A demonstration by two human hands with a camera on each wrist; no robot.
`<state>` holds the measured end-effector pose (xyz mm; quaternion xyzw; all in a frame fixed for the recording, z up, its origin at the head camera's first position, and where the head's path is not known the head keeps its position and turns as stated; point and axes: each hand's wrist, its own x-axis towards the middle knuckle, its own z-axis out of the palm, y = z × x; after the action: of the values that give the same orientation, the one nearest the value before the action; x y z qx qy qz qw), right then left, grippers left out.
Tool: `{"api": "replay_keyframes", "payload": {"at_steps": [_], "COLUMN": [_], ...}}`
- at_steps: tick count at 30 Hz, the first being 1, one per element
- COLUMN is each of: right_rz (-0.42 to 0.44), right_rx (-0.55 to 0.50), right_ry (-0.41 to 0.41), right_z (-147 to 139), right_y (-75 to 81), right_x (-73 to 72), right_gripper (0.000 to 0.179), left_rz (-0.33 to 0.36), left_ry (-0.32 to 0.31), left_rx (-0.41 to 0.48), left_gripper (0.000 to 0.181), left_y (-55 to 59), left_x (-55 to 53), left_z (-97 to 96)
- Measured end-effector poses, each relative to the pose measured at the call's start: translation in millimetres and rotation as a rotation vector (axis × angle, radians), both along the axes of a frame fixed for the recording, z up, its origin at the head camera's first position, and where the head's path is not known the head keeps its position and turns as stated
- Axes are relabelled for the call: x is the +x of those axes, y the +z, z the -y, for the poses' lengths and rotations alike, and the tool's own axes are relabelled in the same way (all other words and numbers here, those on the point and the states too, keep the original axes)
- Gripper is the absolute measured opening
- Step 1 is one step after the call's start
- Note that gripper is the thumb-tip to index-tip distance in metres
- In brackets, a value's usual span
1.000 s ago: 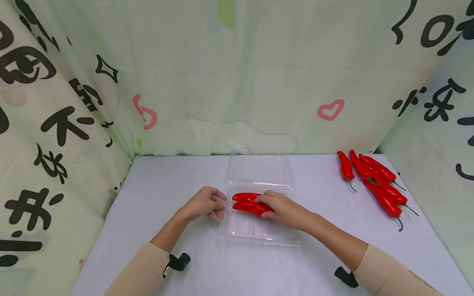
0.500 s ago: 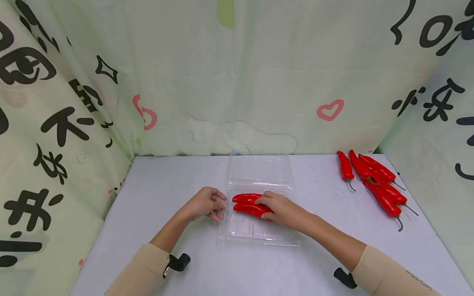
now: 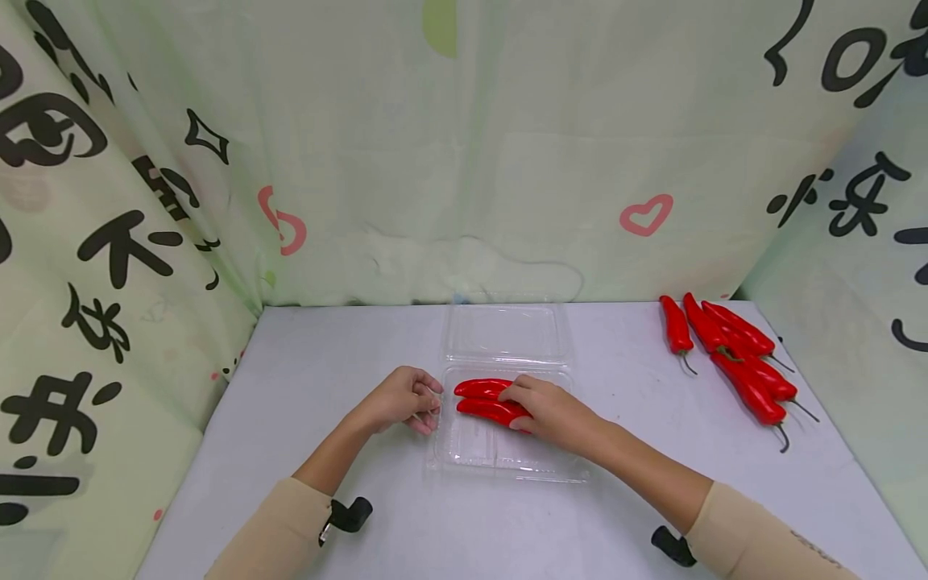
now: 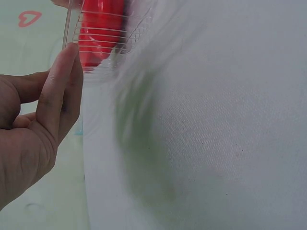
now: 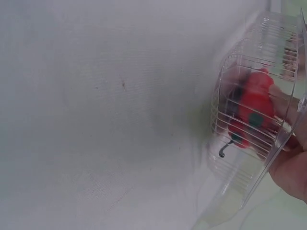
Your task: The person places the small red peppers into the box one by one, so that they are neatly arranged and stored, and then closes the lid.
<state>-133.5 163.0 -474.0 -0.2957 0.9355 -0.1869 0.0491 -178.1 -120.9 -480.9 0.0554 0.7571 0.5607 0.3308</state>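
Note:
A clear plastic clamshell box [image 3: 471, 455] lies on the table, its lid [image 3: 507, 332] folded back toward the curtain. Two red chili peppers [image 3: 484, 409] lie side by side in the base, tips to the left. My right hand [image 3: 554, 412] reaches in over the right side and grips the nearer pepper at its stem end, covering part of both. At the left rim, my left hand [image 3: 412, 399] pinches the box edge between fingers and thumb. Through the ribbed wall, the right wrist view shows the red pepper [image 5: 256, 98] under the fingers, with a dark curved stem.
Several more red chili peppers [image 3: 750, 387] are piled at the table's right side, stems toward me; one pepper [image 3: 677, 326] lies slightly apart. The white table [image 3: 348, 338] is bounded by a printed curtain [image 3: 435, 161] behind and at both sides.
The nearer pepper has shifted very slightly toward me in the box under my right hand. My left hand stays at the box rim.

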Motion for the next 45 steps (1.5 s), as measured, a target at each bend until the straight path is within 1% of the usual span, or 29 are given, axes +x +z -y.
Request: {"api": "replay_keyframes", "payload": {"at_steps": [5, 9, 17, 29, 38, 45], "right_rz": [-0.038, -0.047, -0.057, -0.055, -0.015, -0.016], "right_rx": [0.045, 0.044, 0.032, -0.004, -0.011, -0.009], "right_ry": [-0.033, -0.053, -0.062, -0.072, -0.098, -0.101], "right_z": [2.4, 2.6, 0.7, -2.5, -1.9, -2.8], "right_y": [-0.5, -2.0, -4.7, -8.8, -7.2, -8.3], "right_x": [2.5, 3.1, 3.4, 2.6, 2.7, 2.2], "right_gripper": [0.037, 0.038, 0.039, 0.035, 0.036, 0.037], "left_rz": [-0.003, -0.012, -0.017, -0.02, -0.011, -0.016], "left_ry": [-0.001, -0.005, -0.004, -0.006, -0.008, -0.011], "left_rx": [-0.011, -0.017, -0.027, -0.035, -0.027, -0.032], "left_gripper": [0.026, 0.026, 0.026, 0.026, 0.027, 0.026], "left_y": [0.4, 0.4, 0.3, 2.6, 1.9, 1.4], "left_x": [0.5, 0.3, 0.2, 0.0, 0.1, 0.1], "left_z": [-0.4, -0.5, -0.4, -0.8, -0.4, -0.5]}}
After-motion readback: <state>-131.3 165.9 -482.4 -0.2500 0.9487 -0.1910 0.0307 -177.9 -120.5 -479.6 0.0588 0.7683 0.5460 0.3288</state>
